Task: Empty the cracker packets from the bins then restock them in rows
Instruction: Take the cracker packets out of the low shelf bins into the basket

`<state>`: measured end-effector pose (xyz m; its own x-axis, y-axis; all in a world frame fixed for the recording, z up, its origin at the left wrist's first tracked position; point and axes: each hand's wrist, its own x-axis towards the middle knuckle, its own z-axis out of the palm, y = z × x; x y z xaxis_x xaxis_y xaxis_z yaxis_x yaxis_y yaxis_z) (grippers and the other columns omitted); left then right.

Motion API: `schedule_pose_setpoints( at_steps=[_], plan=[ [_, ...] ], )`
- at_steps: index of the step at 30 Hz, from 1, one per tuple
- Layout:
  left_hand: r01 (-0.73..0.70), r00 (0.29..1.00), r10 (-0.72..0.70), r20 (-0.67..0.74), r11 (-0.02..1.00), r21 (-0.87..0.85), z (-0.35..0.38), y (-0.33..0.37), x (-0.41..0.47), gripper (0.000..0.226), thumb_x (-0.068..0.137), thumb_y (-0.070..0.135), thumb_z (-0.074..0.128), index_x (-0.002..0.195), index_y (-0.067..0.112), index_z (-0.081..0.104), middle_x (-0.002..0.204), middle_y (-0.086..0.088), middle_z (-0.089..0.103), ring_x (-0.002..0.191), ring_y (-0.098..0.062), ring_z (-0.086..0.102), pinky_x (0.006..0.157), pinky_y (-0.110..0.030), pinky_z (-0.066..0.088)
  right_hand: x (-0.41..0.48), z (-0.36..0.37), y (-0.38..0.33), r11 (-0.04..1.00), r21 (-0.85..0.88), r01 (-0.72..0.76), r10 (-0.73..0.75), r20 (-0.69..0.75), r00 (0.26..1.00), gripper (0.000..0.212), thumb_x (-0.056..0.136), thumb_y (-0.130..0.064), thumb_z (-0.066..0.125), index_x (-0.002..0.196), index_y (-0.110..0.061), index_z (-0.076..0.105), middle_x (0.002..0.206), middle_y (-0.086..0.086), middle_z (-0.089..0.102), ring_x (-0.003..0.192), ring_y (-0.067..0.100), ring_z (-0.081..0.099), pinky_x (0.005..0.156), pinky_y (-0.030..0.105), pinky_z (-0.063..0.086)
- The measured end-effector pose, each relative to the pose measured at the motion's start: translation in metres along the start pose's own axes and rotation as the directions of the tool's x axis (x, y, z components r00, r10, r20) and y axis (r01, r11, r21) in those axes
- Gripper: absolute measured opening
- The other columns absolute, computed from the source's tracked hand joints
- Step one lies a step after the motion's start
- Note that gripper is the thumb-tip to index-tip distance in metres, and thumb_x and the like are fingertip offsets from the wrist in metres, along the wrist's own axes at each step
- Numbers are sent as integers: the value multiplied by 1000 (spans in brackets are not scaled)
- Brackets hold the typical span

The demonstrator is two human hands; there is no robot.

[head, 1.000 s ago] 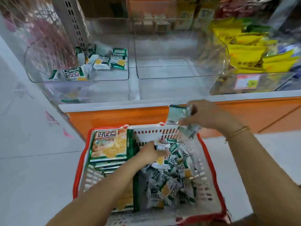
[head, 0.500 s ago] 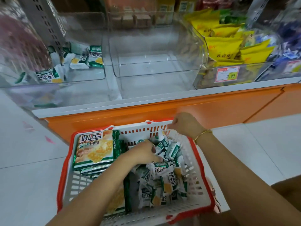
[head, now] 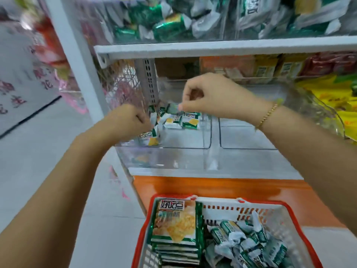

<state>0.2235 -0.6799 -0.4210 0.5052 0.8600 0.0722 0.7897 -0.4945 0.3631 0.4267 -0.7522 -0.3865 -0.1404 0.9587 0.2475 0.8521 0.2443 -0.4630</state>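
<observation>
1. Nearest, well below the fingers, the red-rimmed white plastic basket [head: 146, 219] holds a loose heap of small green-and-white cracker packets [head: 237, 240] beside a stack of large flat green cracker packs [head: 173, 223]. Half a second ago both hands were down in that heap; now neither is.
2. The left hand [head: 127, 120] is up at the front-left corner of the left clear plastic bin [head: 189, 144], its fingers [head: 142, 120] curled together just beside a packet. Blur hides whether they grip it.
3. The right hand [head: 204, 97] is over the same bin, its fingertips [head: 181, 108] drawn together just above the few packets in the bin [head: 181, 120]. I cannot tell if one is pinched.
4. Right of the fingers, the second clear bin [head: 249, 136] holds nothing visible.
5. Judgement: emptying looks done and restocking has only begun, with most stock still in the basket.
</observation>
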Motion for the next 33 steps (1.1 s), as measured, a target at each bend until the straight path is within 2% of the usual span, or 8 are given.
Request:
schedule_pose_setpoints(
  at_steps=[5, 10, 13, 17, 19, 22, 27, 33],
  plan=[
    [86, 955, -173, 239, 939, 334, 10, -35, 9, 27, 93, 18, 49, 107, 6, 68, 116, -10, 63, 107, -24, 56, 92, -31, 45, 94, 75, 1, 980, -75, -184, 192, 594, 782, 22, 85, -31, 72, 95, -13, 70, 95, 2, 67, 81, 15, 63, 69, 23, 53],
    [144, 951, -226, 209, 927, 346, 17, -45, 18, 24, 91, 16, 49, 91, -1, 66, 95, -11, 58, 96, -25, 56, 74, -25, 45, 126, 139, 12, 902, -203, -381, 381, 790, 480, 36, 94, -33, 60, 120, -8, 60, 107, 12, 58, 77, 21, 57, 73, 28, 51],
    [253, 948, -293, 124, 930, 265, 26, -49, 24, 33, 83, 9, 55, 57, 4, 37, 62, -6, 34, 57, -20, 39, 45, -22, 26, 130, 154, 17, 874, -220, -432, 427, 771, 472, 22, 95, -31, 56, 102, -11, 61, 94, 8, 59, 66, 16, 54, 67, 25, 49],
    [351, 924, -374, 79, 912, 212, 32, -38, 31, 28, 81, 6, 62, 64, 8, 39, 61, -5, 40, 51, -14, 39, 41, -23, 30, 127, 164, 26, 831, -222, -511, 480, 750, 455, 22, 95, -28, 58, 81, -12, 56, 76, 3, 52, 61, 13, 47, 64, 23, 44],
    [351, 919, -382, 96, 906, 235, 32, -28, 33, 10, 82, 4, 62, 88, 10, 57, 77, -11, 57, 66, -20, 56, 52, -26, 46, 123, 160, 29, 802, -137, -582, 463, 757, 460, 15, 93, -22, 62, 84, -10, 60, 79, 4, 59, 65, 15, 55, 71, 25, 50],
    [327, 908, -391, 152, 887, 327, 38, -23, 45, 52, 83, 9, 68, 132, 7, 50, 125, -16, 58, 110, -31, 59, 86, -38, 51, 117, 149, 38, 765, 27, -644, 427, 727, 538, 9, 88, -13, 67, 95, -8, 64, 80, 5, 65, 68, 13, 62, 72, 23, 55],
    [311, 863, -425, 272, 873, 377, 50, -21, 57, 45, 85, 26, 69, 120, 2, 56, 101, -13, 58, 106, -29, 61, 89, -37, 51, 130, 109, 60, 822, -25, -570, 454, 633, 627, 16, 89, -6, 65, 75, -7, 57, 70, 5, 65, 60, 11, 60, 63, 20, 53],
    [265, 813, -414, 409, 889, 373, 43, -11, 54, 38, 92, 21, 59, 122, -3, 57, 114, -15, 64, 98, -27, 62, 91, -34, 49, 136, 64, 76, 865, -403, -300, 457, 384, 802, 35, 89, -11, 66, 121, 0, 57, 102, 9, 65, 77, 20, 63, 54, 23, 50]
  ],
)
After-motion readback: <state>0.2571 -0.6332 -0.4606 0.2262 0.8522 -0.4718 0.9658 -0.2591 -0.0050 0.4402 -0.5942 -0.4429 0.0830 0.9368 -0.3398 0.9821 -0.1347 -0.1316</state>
